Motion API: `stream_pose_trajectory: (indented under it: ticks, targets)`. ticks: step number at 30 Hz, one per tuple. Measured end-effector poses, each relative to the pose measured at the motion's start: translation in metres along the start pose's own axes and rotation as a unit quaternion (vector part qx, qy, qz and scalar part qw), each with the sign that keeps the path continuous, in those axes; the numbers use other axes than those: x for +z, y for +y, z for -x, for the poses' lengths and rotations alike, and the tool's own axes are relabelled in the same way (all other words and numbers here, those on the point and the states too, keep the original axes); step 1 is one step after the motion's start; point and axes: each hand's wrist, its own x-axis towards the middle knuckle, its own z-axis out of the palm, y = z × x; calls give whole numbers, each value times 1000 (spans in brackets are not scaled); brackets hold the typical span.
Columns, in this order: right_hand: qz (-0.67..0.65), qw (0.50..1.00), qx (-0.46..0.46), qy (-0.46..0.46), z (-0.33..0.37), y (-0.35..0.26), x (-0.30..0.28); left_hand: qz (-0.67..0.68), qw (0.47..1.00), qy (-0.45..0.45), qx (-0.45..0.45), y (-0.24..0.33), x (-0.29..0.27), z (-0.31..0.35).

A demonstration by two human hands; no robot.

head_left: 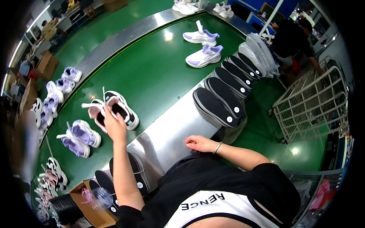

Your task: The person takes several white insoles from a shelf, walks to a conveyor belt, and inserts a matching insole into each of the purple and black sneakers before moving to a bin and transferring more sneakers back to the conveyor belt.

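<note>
My left hand point(115, 127) reaches over a pair of white sneakers with pink linings and black insides. Its fingers are at the collars where the left sneaker point(93, 114) and the right sneaker point(131, 118) meet, and seem to grip there; the fingertips are partly hidden. Over the metal ledge point(163, 131), close to my body, my right hand point(198, 143) is loosely curled with nothing visible in it; a bangle circles that wrist. Just left of the pink-lined pair stands a pair of lilac-and-white sneakers point(86, 133) on the green belt point(156, 64).
Black insoles point(218, 100) with white round stickers lie in stacks along the ledge, beside clear plastic bags point(258, 51). More lilac sneakers point(203, 57) stand farther up the belt. An open carton point(93, 212) is at lower left. A wire cart point(311, 106) and another person point(291, 40) are at right.
</note>
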Motion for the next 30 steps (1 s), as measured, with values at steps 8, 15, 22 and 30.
stream_pose_trajectory:
  ticks: [8,15,22,30]
  targets:
    - [195,945,-179,191,-39,-42,-120,178,945,-272,23,88,72,107]
    - [409,806,-104,415,-96,-35,-271,133,951,-238,148,108,105,127]
    - [516,695,-21,500,-165,-15,-388,110,947,-268,137,115,104,115]
    - [512,739,-15,437,-248,3,-456,78,948,-281,126,123,99,101]
